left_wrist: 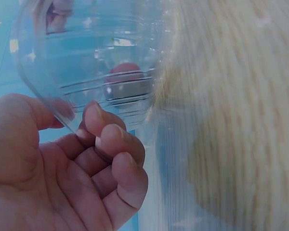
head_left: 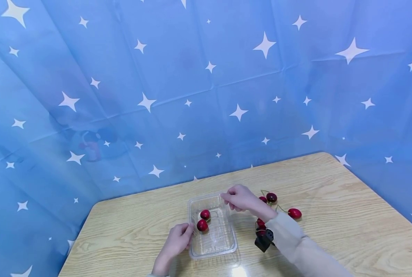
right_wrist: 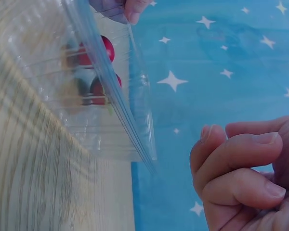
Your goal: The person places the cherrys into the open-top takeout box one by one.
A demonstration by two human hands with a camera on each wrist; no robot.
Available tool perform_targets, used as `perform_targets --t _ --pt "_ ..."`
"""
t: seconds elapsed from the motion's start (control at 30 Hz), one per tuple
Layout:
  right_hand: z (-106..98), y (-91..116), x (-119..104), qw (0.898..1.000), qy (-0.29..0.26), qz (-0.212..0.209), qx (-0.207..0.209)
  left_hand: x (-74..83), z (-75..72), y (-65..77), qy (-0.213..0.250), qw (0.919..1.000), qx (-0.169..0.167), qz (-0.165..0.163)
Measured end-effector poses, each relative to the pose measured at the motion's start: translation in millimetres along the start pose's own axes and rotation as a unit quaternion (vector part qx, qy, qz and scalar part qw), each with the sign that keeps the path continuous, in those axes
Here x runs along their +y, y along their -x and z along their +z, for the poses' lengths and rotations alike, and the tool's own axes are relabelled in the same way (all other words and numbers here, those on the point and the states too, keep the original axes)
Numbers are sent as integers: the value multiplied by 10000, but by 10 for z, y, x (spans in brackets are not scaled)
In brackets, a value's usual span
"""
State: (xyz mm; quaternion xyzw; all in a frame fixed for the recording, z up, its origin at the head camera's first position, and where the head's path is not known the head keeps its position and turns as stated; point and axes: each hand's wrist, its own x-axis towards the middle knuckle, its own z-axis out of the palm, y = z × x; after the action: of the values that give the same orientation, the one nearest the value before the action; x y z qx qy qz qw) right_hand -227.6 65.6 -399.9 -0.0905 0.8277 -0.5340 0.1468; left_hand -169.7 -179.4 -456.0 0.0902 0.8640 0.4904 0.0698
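Note:
A clear plastic container [head_left: 214, 254] lies on the wooden table with two red cherries inside, one cherry [head_left: 205, 214] just behind the other cherry [head_left: 202, 225]. My left hand [head_left: 178, 239] pinches its left rim between thumb and fingers; the left wrist view shows the thumb behind the clear wall [left_wrist: 62, 113]. Over the far right corner of the container is my right hand [head_left: 242, 198]. In the right wrist view that hand [right_wrist: 245, 173] has loosely curled fingers, with nothing visible in them and a gap to the container.
Several loose cherries with stems lie right of the container, among them a dark cherry [head_left: 271, 197] and a red cherry [head_left: 294, 213]; the right forearm partly covers the group. A black wrist camera [head_left: 264, 241] hangs beside the sleeve. Behind the table [head_left: 347, 215] hangs a blue star-patterned cloth [head_left: 192, 77].

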Motion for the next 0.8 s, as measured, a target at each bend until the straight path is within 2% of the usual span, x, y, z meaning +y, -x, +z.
perform_targets --t 0.4,0.8 --pt "-136 79 43 9998 111 -119 137 -8 -11 11 124 9999 -83 27" --pt "-296 116 140 9999 -18 85 120 5 -18 4 110 9998 -116 77"
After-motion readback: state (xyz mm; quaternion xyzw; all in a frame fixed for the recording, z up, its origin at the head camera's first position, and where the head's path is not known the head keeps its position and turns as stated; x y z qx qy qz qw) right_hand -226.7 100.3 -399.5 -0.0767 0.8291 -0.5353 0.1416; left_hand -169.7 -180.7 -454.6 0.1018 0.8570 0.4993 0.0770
